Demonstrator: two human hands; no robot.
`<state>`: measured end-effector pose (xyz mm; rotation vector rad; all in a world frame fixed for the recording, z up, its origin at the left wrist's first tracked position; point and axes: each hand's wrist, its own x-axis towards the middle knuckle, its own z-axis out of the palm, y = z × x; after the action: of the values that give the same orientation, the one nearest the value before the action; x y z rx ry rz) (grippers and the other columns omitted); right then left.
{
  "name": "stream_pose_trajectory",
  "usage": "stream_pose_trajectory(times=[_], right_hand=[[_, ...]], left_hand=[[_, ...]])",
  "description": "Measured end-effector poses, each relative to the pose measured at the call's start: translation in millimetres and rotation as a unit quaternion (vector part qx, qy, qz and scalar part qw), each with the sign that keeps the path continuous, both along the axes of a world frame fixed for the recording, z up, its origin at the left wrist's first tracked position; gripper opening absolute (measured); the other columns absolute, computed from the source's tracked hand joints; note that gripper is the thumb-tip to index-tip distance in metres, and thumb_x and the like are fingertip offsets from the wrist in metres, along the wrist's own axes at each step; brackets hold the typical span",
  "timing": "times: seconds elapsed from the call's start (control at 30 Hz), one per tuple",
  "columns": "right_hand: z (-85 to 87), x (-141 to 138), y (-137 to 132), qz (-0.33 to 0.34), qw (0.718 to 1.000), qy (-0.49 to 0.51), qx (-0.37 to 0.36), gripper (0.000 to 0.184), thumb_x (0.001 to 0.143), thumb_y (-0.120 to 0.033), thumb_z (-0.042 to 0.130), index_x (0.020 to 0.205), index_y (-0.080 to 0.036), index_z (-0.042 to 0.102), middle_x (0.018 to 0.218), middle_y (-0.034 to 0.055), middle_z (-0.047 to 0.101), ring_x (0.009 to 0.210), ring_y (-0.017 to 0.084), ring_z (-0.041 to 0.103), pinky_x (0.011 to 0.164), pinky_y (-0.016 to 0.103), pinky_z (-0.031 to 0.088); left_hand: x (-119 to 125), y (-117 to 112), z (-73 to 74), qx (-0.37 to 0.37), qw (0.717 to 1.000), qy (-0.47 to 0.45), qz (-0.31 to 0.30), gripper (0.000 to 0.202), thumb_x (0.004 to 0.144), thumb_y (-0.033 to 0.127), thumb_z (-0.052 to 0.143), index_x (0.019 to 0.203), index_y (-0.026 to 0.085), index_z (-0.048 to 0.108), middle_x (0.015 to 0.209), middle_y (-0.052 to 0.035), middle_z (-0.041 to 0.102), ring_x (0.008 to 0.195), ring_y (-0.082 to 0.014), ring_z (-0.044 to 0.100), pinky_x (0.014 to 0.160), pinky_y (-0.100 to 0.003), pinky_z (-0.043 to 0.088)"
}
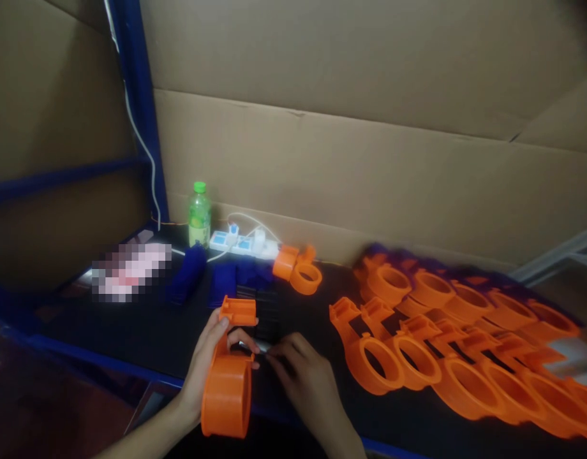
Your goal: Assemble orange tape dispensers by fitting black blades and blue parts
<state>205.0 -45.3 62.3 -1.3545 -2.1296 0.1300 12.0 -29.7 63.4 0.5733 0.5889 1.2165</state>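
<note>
My left hand (203, 350) is closed around an orange plastic ring-shaped holder (226, 395), held upright with its wide ring low and its small bracket end up. My right hand (305, 366) is closed in a pinch just right of the holder. A thin, pale, shiny piece (255, 347) shows between its fingertips and the left fingers; blur hides what kind it is. Near the hands lie black strips (267, 312) and dark blue pieces (225, 284) on the black table (145, 338).
Several similar orange holders (420, 363) stand in rows on the right, with more at the back (307, 278). A power strip (243, 243) with cables and a green-capped bottle (200, 215) stand by the cardboard wall (370, 172). A blue post (143, 115) rises at left.
</note>
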Motion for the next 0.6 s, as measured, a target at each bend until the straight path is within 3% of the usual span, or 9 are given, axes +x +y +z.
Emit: stream_pose_trajectory(times=[0.3, 0.43, 0.6], right_hand=[[6.7, 1.6, -0.4, -0.017, 0.984, 0.171, -0.053, 0.021, 0.094, -0.037, 0.059, 0.084, -0.019, 0.064, 0.086, 0.0044, 0.064, 0.076, 0.015, 0.062, 0.066, 0.024, 0.049], [9.5, 2.9, -2.3, -0.061, 0.949, 0.298, -0.085, 0.024, 0.092, -0.041, 0.061, 0.085, -0.018, 0.063, 0.079, 0.003, 0.063, 0.072, 0.014, 0.059, 0.065, 0.023, 0.048], [10.9, 8.8, -3.4, -0.077, 0.896, 0.412, -0.145, 0.027, 0.087, -0.044, 0.065, 0.082, -0.018, 0.062, 0.059, -0.0027, 0.05, 0.053, 0.01, 0.046, 0.049, 0.02, 0.037]], left_hand=[[-0.9, 1.9, -0.1, 0.001, 1.0, 0.01, -0.013, 0.035, 0.091, 0.043, 0.06, 0.117, 0.022, 0.056, 0.078, -0.0068, 0.074, 0.066, -0.0211, 0.07, 0.06, -0.032, 0.058], [-0.8, 0.7, 4.5, 0.019, 0.998, 0.047, -0.022, 0.038, 0.09, 0.043, 0.062, 0.119, 0.019, 0.058, 0.07, -0.0065, 0.073, 0.057, -0.02, 0.068, 0.056, -0.03, 0.055], [1.6, -5.3, 16.3, 0.06, 0.993, 0.086, -0.053, 0.038, 0.092, 0.04, 0.06, 0.12, 0.014, 0.062, 0.062, -0.0069, 0.072, 0.052, -0.0184, 0.067, 0.053, -0.024, 0.05]])
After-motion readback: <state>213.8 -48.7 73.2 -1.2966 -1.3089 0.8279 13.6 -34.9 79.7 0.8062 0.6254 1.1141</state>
